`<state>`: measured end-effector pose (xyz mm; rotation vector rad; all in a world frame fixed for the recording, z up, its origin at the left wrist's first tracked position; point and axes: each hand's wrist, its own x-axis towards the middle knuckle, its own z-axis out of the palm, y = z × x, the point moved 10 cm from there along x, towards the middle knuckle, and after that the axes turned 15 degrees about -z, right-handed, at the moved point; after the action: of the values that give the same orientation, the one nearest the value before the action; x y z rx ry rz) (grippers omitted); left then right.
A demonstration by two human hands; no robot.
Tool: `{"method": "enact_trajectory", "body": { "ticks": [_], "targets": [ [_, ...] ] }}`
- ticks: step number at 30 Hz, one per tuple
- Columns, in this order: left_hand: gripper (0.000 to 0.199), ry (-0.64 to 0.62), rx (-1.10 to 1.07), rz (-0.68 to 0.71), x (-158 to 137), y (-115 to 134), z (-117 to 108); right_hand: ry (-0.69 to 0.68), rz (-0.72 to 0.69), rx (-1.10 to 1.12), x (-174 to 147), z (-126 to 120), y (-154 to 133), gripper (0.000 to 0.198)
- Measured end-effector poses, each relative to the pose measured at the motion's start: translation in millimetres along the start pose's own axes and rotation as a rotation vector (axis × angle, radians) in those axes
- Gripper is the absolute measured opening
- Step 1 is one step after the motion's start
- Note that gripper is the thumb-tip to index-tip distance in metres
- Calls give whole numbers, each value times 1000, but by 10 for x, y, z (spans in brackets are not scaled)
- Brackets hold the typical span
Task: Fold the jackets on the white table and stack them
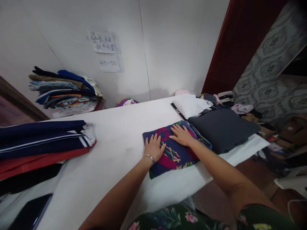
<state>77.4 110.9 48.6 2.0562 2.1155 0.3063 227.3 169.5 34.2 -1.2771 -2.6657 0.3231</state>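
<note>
1. Head view: we press our left hand point(154, 147) flat, fingers slightly spread, on the near-left part of the folded patterned cloth point(176, 153), which lies on the white table point(115, 159).
2. Our right hand point(181, 134) lies flat on the cloth's far part, fingers spread.
3. Just right of the cloth lies a grey folded garment point(223, 129); far left of it, a pile of navy and red clothes point(40, 143).

Both arms extended forward; left hand point(154, 147) and right hand point(181, 135) palms down, fingers spread flat, side by side.
</note>
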Motion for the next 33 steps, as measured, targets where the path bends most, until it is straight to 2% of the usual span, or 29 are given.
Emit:
{"method": "enact_trajectory", "body": {
  "ticks": [3, 7, 9, 13, 16, 21, 25, 27, 30, 33],
  "targets": [
    [61, -7, -5, 1, -21, 10, 53, -15, 161, -8, -97, 56, 509, 76],
    [62, -17, -52, -2, -25, -71, 79, 18, 179, 2, -148, 119, 710, 76],
    [64, -24, -101, -30, -9, -191, 86, 21, 177, 13, -145, 137, 700, 75],
    [65, -51, -178, -207, 11, -589, 140, 15, 179, 13, -142, 135, 677, 76],
    [65, -12, -198, -271, -15, -760, 135, 7, 174, -9, -150, 117, 676, 74],
    [70, 80, -263, -346, -59, -818, 104, -39, 192, -27, -62, 40, 519, 72],
    [63, 111, -377, -366, -86, -759, 58, 42, 63, -22, 209, -101, 128, 74],
    [65, 115, -513, -385, -95, -770, 13, -4, 24, 2, 316, -17, 25, 74],
    [68, 36, -835, -451, -88, -848, 29, -92, 48, 31, 362, 184, 64, 72],
    [52, -205, -1160, -549, -86, -838, 228, -74, 56, 32, 353, 253, 138, 72]
  ]
}}
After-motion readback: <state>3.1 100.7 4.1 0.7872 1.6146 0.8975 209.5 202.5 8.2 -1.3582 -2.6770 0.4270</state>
